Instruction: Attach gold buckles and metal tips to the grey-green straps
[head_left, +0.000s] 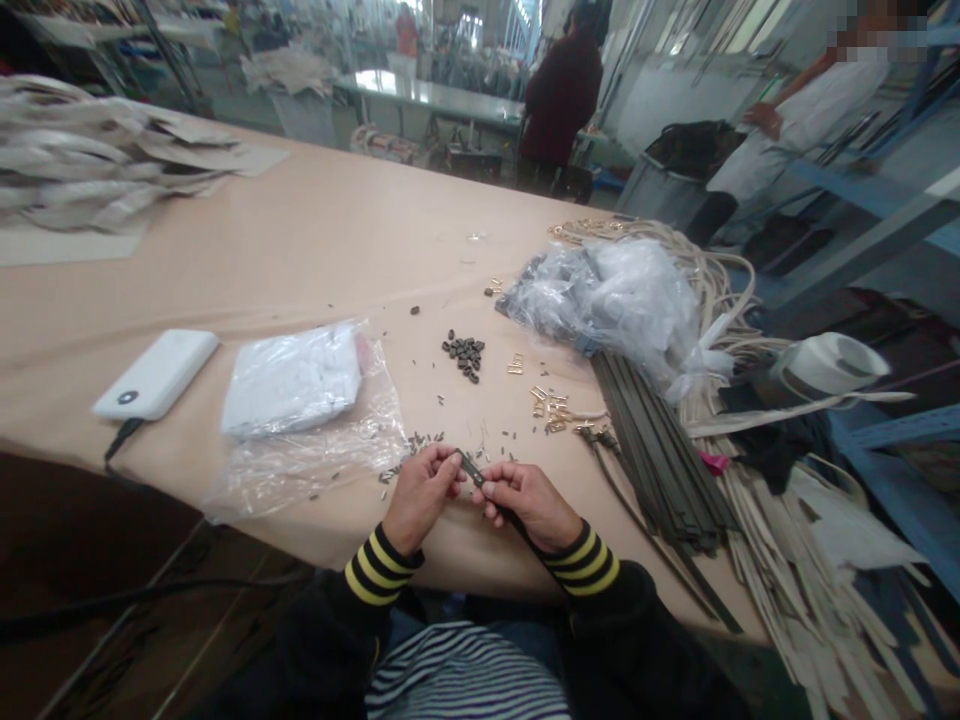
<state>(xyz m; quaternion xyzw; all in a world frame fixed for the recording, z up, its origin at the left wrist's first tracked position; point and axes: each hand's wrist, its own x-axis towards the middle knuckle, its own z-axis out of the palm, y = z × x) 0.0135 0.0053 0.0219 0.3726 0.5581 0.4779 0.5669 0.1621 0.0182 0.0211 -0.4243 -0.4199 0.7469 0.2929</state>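
A dark olive strap (471,468) is pinched between both hands near the table's front edge. My left hand (424,490) grips its upper end with thumb and fingers. On the strap's other side my right hand (529,497) is closed around it, and the strap's tail runs down under that wrist. Small dark pieces (420,440) lie scattered just beyond the left fingers. Farther out sits a small heap of dark loops (465,353). Gold-coloured metal buckles (555,408) lie loose to the right of the hands.
At right lie a bundle of dark straps (660,450), a clear plastic bag (630,300) and beige straps (787,560). At left are a white power bank (157,375) with a cable and a plastic-wrapped white packet (296,380). Two people stand beyond the table (360,230).
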